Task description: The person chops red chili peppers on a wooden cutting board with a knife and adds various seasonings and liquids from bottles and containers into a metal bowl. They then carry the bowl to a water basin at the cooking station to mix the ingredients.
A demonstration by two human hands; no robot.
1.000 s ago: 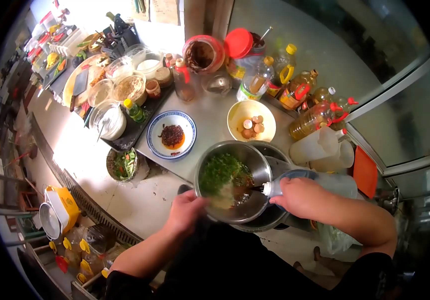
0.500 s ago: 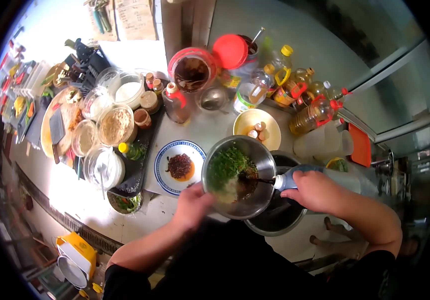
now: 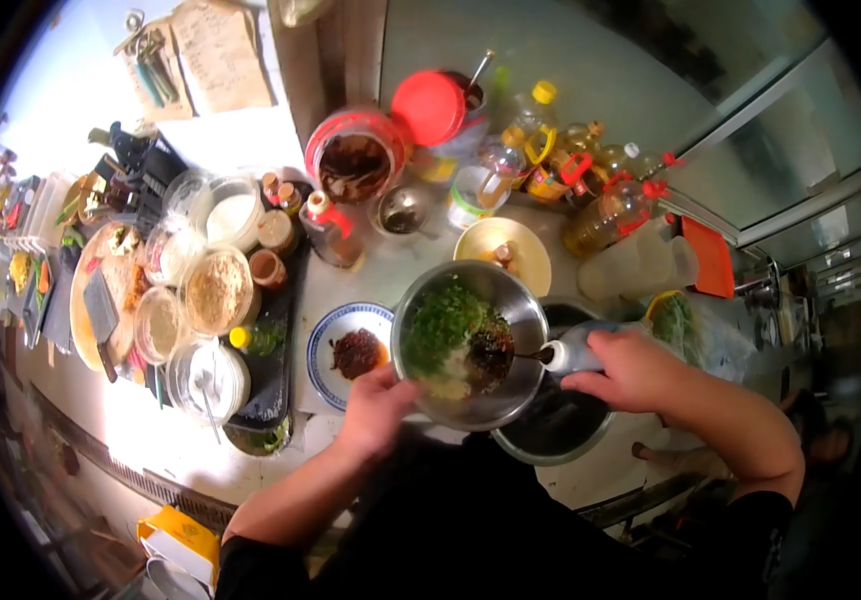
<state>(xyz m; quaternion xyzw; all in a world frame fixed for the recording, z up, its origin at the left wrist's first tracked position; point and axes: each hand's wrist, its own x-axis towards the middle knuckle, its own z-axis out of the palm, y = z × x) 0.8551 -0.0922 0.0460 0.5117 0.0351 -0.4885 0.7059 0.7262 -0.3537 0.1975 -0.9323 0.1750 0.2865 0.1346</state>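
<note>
My left hand (image 3: pixel 379 402) grips the near left rim of a steel mixing bowl (image 3: pixel 529 388). Inside it lie chopped green herbs (image 3: pixel 448 318), a pale paste and dark seasoning. My right hand (image 3: pixel 631 370) is wrapped round a tilted bottle (image 3: pixel 577 349) with a white neck. Dark liquid runs from its mouth into the bowl. The bowl partly covers a larger dark pot (image 3: pixel 569 425) behind it. Close to my left hand, a blue-rimmed plate (image 3: pixel 323 372) carries a dark red chili paste (image 3: pixel 357 353).
Beyond the bowl is a yellow bowl (image 3: pixel 534 244) with eggshells. Several oil bottles (image 3: pixel 591 228) line the window side. Tubs of powder (image 3: pixel 219 288) crowd a black tray (image 3: pixel 273 375) at left, near a cleaver (image 3: pixel 100 305) on a round board. A red-rimmed jar (image 3: pixel 356 165) stands at the back.
The camera view has shifted, so the surroundings sit differently in frame. My right hand keeps the bottle tilted over the bowl, and dark liquid has spread further over the contents.
</note>
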